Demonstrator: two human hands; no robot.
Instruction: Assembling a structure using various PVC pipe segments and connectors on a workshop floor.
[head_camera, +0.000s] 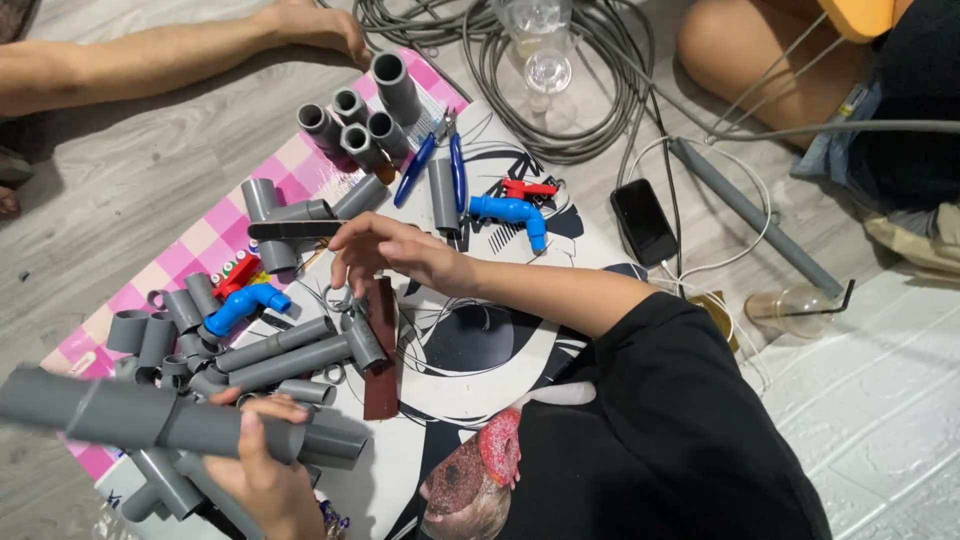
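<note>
Grey floorboards carry a pink checked mat (205, 240) strewn with fittings. Lower left, my left hand (262, 472) is wrapped tight around a grey pipe (150, 415), held level. I'd keep that grip firm. Mid-frame, my right hand (385, 252) hovers, fingers loosely spread and empty, above a ring (335, 300) beside a brown strip (381, 350).

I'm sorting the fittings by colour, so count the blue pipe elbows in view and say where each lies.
2. One blue elbow lies left of the right hand, beside the grey pipe pieces; the other blue elbow lies above the right forearm, below a red clip. More may be hidden.
</note>
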